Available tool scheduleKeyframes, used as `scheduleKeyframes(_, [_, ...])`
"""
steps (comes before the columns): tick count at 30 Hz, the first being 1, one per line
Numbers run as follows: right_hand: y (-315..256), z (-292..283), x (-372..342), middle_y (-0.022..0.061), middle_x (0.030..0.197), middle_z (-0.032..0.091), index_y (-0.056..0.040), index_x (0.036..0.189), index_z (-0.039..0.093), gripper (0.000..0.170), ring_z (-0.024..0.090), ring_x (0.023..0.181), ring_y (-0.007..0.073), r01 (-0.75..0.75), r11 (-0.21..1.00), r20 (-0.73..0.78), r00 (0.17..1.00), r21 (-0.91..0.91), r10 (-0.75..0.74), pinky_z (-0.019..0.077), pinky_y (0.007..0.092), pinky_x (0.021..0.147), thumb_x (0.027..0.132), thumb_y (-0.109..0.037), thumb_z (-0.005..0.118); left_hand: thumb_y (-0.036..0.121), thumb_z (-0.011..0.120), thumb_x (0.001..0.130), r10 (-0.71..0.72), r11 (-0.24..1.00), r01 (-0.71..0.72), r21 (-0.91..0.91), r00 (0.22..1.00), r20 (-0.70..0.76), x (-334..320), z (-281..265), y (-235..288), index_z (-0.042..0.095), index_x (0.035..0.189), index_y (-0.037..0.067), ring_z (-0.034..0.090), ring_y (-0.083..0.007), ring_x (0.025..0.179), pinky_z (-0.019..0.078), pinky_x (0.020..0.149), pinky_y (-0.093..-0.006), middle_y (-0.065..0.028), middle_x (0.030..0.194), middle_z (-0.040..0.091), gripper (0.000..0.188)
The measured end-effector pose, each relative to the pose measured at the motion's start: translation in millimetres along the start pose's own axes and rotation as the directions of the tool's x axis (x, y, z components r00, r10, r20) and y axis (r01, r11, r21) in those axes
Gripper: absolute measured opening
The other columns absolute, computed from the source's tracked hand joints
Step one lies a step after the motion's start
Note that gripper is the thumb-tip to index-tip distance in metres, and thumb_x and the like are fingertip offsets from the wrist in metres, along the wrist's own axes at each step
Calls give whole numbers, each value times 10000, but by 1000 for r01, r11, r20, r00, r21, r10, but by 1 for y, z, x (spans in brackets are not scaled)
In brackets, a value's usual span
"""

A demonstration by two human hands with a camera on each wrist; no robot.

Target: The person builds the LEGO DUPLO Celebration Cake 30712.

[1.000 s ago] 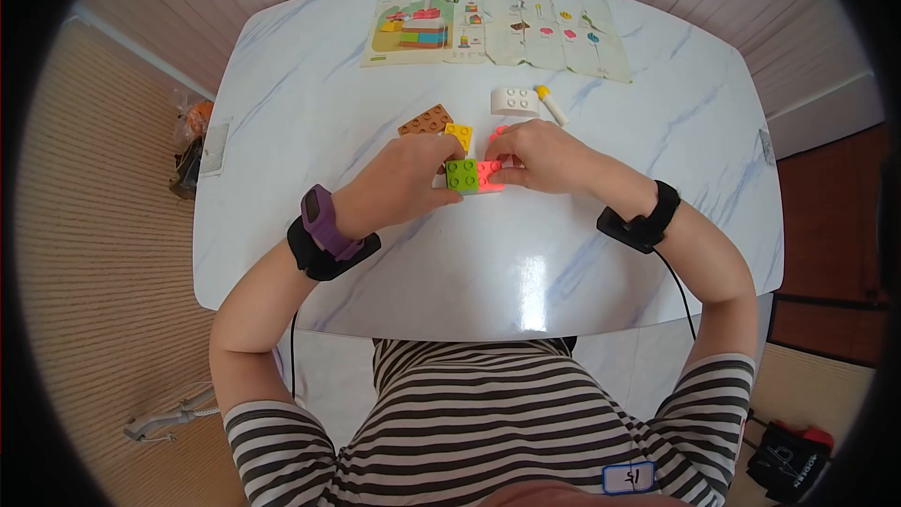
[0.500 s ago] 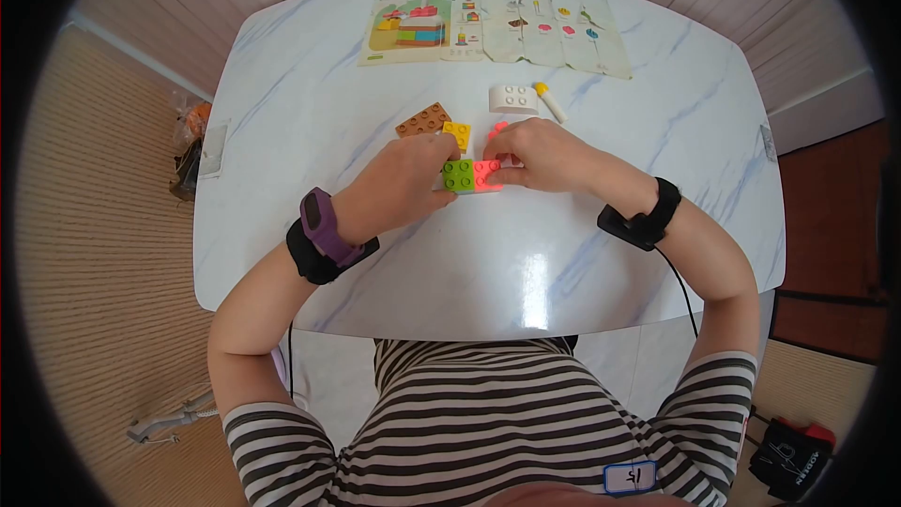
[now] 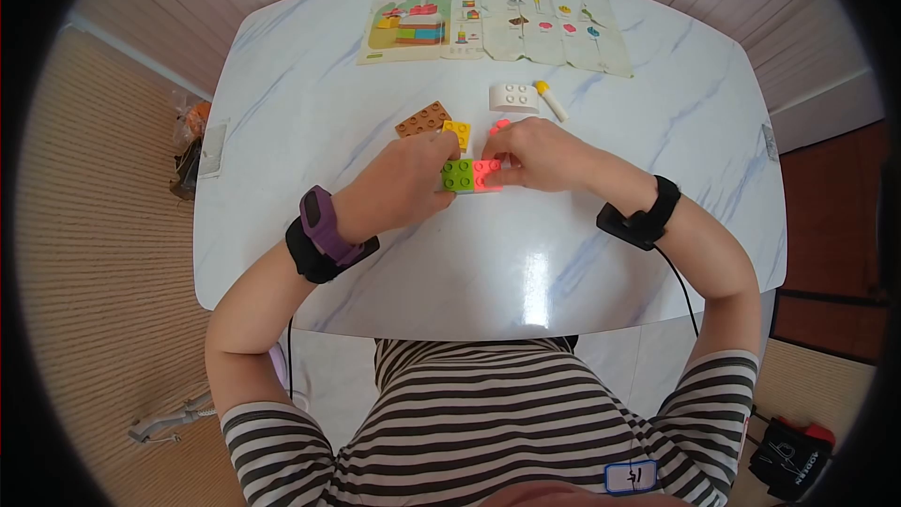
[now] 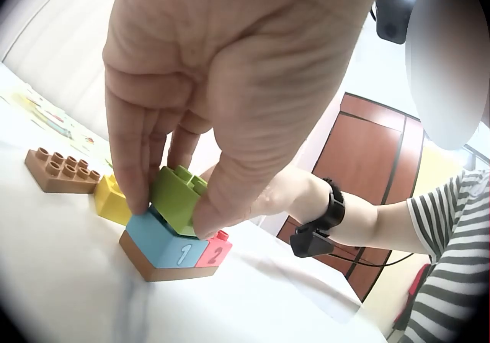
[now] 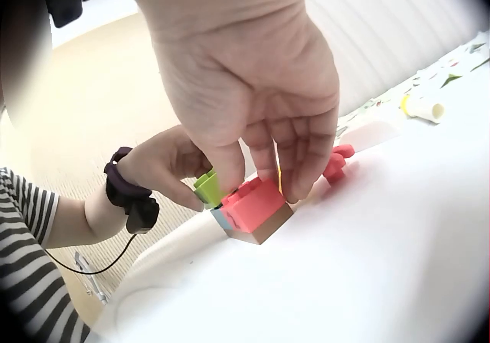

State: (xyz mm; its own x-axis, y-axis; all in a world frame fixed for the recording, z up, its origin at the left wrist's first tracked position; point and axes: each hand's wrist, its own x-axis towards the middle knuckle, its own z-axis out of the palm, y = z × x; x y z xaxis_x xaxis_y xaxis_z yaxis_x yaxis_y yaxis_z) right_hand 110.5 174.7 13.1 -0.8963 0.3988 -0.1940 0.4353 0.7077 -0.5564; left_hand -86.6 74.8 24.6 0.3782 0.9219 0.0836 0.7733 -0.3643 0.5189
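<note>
The left hand (image 3: 399, 178) pinches a green brick (image 4: 178, 204) between thumb and fingers. Tilted, this brick sits at the top of a blue brick (image 4: 155, 242) marked 1, with a dark gap between the two in the left wrist view. Beside the blue brick is a pink-red brick (image 5: 256, 205) marked 2; both rest on a brown base (image 4: 172, 272) on the table. The right hand (image 3: 544, 155) holds the pink-red brick, thumb on the near side and fingers on the far side. Fingers partly cover the bricks in the head view.
Behind the hands lie a brown brick (image 3: 422, 119), a yellow brick (image 3: 457, 135) and a pink-red piece (image 3: 500, 126). Farther back are a white brick (image 3: 513, 98) and a white stick with a yellow tip (image 3: 554, 103). An unfolded picture sheet (image 3: 511, 47) lies along the far edge.
Both hands keep their grips. The green and pink-red bricks appear very slightly farther left in the head view, where the whole scene has also shifted a little.
</note>
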Motion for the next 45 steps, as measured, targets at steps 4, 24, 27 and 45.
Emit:
scheduleKeyframes(4, [5, 2, 1, 109, 808, 673, -51, 928, 670, 199, 643, 771, 266, -19, 999, 4, 1000, 48, 19, 500, 363, 710, 829, -221, 642, 69, 695, 684, -47, 999, 48, -18, 998, 40, 0, -3, 0, 502, 908, -6, 597, -328, 816, 487, 700, -394, -167, 855, 592, 305])
scheduleKeyframes(24, [4, 3, 3, 109, 767, 657, -32, 885, 663, 118, 636, 710, 232, -3, 998, -25, 1000, 64, 5, 495, 325, 657, 824, -134, 665, 49, 688, 666, 49, 994, -52, 93, 998, 37, 1, 3, -5, 462, 849, -11, 573, -346, 714, 455, 624, -417, -184, 739, 560, 298])
scheduleKeyframes(27, [2, 2, 2, 111, 766, 657, -32, 883, 665, 112, 634, 708, 230, -29, 995, -17, 999, 94, 31, 493, 324, 657, 823, -127, 665, 43, 683, 662, 42, 994, -47, 96, 998, 45, 3, 4, -5, 459, 848, -17, 567, -352, 715, 450, 625, -421, -187, 730, 556, 298])
scheduleKeyframes(45, [1, 4, 1, 116, 760, 652, -47, 868, 662, 90, 628, 696, 245, -18, 999, -42, 999, 32, 19, 497, 333, 652, 807, -112, 662, 127, 702, 710, -90, 993, 81, 88, 991, 101, -1, 5, -5, 524, 1029, 13, 581, -341, 878, 472, 752, -408, -161, 953, 594, 383])
